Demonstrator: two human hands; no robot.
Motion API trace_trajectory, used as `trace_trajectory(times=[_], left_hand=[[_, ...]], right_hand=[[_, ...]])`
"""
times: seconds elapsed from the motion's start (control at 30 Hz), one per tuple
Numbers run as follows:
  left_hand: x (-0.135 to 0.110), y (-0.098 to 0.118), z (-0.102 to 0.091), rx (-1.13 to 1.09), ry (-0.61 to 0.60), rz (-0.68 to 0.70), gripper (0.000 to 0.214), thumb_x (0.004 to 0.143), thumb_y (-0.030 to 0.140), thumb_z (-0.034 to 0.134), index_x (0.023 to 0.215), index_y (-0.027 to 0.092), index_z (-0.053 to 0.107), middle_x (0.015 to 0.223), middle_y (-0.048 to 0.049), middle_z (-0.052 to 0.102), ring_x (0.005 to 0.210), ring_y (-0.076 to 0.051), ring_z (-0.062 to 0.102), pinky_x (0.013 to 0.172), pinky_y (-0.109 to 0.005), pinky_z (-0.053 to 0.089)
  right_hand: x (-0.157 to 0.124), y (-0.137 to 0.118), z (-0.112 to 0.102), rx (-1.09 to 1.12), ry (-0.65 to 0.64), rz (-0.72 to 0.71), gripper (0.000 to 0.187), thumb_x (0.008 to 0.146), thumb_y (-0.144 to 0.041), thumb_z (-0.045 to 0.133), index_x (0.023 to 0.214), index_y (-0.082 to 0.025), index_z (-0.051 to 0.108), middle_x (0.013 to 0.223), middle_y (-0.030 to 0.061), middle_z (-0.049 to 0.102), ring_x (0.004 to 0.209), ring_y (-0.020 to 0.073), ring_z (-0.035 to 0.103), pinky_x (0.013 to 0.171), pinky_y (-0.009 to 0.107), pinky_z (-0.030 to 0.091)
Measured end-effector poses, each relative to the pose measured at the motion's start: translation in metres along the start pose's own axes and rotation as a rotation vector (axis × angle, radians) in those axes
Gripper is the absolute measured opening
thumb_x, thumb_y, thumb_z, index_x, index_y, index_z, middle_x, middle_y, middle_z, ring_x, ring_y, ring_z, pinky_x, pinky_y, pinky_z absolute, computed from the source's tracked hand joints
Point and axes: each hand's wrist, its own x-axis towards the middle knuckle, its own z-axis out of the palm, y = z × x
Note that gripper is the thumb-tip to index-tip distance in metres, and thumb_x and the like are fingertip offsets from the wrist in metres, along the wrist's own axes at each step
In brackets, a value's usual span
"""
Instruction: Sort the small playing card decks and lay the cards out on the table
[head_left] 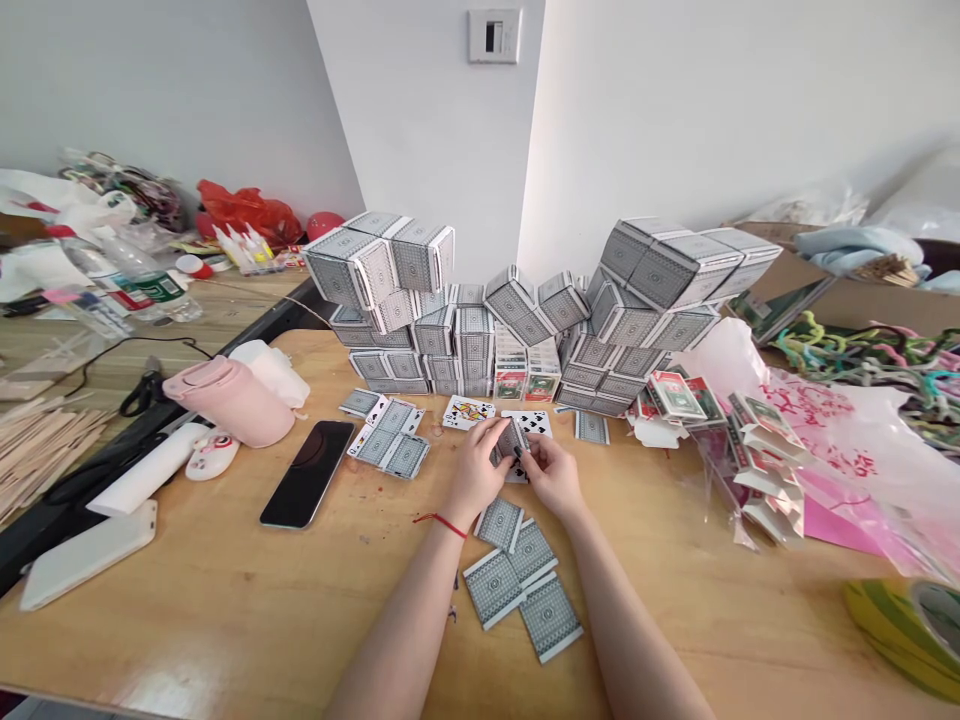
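Between my two hands is a playing card with a grey patterned back. My left hand is closed on its left side, and the fingers of my right hand pinch its right edge. Under and behind it lie a face-up spade card and a queen card. Several grey-backed cards with folded edges lie between my forearms. More cards overlap to the left. Beyond my hands rises a structure of card cubes, higher at both ends, with red card boxes at its middle.
A black phone, a pink cup lying tilted and a white power bank are on the left. To the right are opened card boxes, plastic wrapping and a yellow tape roll. A wall stands behind.
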Motion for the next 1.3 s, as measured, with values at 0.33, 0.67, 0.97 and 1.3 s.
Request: trace_trajectory(times=[0.33,0.67,0.97,1.3], left_hand=[[0.001,0.0,0.0,0.01,-0.009,0.05,0.054,0.068,0.011,0.058,0.118,0.024,0.043,0.118,-0.0066,0.046,0.113,-0.021,0.042,0.097,-0.042,0.037],[0.002,0.005,-0.003,-0.088,-0.03,0.023,0.053,0.068,0.011,0.057,0.118,0.025,0.045,0.122,-0.0059,0.045,0.115,-0.021,0.041,0.098,-0.04,0.036],[0.002,0.003,0.003,-0.204,0.102,-0.256,0.026,0.086,0.034,0.033,0.092,0.017,0.052,0.08,-0.0056,0.06,0.071,-0.015,0.057,0.06,-0.026,0.042],[-0.001,0.008,0.011,-0.052,-0.031,-0.256,0.032,0.085,0.04,0.034,0.065,0.018,0.046,0.054,0.0003,0.05,0.05,-0.011,0.046,0.048,-0.022,0.027]], right_hand=[[-0.002,0.003,-0.001,0.068,-0.058,0.032,0.024,0.074,-0.037,0.051,0.089,-0.019,0.055,0.055,-0.0001,0.056,0.043,0.0133,0.048,0.044,0.026,0.041],[0.001,0.0,-0.002,0.266,-0.118,0.115,0.021,0.074,-0.04,0.053,0.077,-0.019,0.049,0.052,-0.0036,0.052,0.039,0.0096,0.043,0.04,0.022,0.037],[-0.001,-0.01,0.006,0.434,-0.259,0.155,0.026,0.074,-0.042,0.053,0.082,-0.021,0.04,0.053,-0.0049,0.054,0.035,0.009,0.043,0.036,0.021,0.034],[-0.004,-0.01,0.015,-0.041,0.078,0.033,0.034,0.083,-0.049,0.036,0.063,-0.021,0.038,0.053,-0.0032,0.045,0.048,0.0114,0.042,0.045,0.022,0.033]])
